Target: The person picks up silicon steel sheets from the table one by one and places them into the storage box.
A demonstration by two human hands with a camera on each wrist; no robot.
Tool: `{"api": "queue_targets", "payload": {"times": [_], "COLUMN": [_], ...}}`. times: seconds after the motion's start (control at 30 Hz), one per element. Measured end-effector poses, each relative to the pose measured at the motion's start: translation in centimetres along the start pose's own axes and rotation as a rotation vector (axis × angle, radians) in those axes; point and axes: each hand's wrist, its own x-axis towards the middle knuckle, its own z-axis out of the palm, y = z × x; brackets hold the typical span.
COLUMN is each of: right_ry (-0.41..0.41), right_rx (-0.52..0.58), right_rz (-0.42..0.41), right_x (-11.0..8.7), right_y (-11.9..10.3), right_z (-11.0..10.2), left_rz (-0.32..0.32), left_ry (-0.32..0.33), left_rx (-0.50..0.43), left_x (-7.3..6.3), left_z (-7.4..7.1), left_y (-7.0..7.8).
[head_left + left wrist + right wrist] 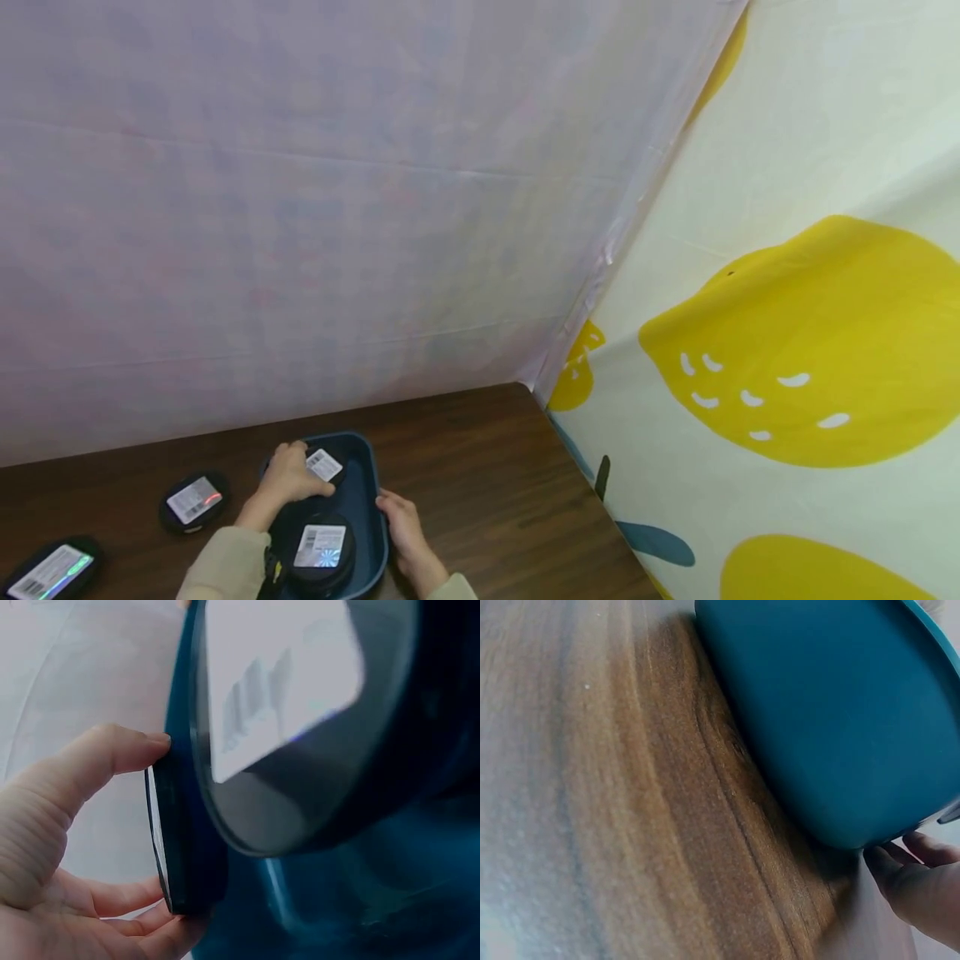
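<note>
A deep blue rectangular tray (362, 508) stands on the table. My left hand (288, 475) reaches over its far end and grips a flat round black container (324, 464) with a white barcode label. In the left wrist view, thumb and fingers span this container's edge (187, 847). A second round black container (321, 550), also labelled, lies in the near part of the tray; in the left wrist view it looms large (277, 806). My right hand (405, 533) holds the tray's right side, its fingertips against the outer wall (840, 720) in the right wrist view.
Two more labelled round black containers lie on the brown wooden table (480, 492) to the left, one nearer the tray (193, 502) and one at the front left (52, 571). A pale cloth wall (300, 250) backs the table; a lemon-print cloth (787, 358) hangs at its right.
</note>
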Motion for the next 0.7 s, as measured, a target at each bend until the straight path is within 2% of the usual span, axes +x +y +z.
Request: {"api": "queue_targets", "payload": {"times": [0.3, 0.5, 0.7], "right_ry": [-0.014, -0.023, -0.036], "right_rx": [0.013, 0.02, 0.025], "right_rz": [-0.004, -0.007, -0.004], "right_x": [0.1, 0.1, 0.0], "right_y": [0.2, 0.1, 0.1], "right_z": [-0.1, -0.3, -0.3], "left_rz": [0.032, 0.048, 0.037], "left_ry": [-0.009, -0.01, -0.01], "left_rx": [0.058, 0.067, 0.069], "left_x": [0.0, 0.0, -0.2], "left_z": [0.7, 1.0, 1.3], "left_y": [-0.8, -0.8, -0.9]}}
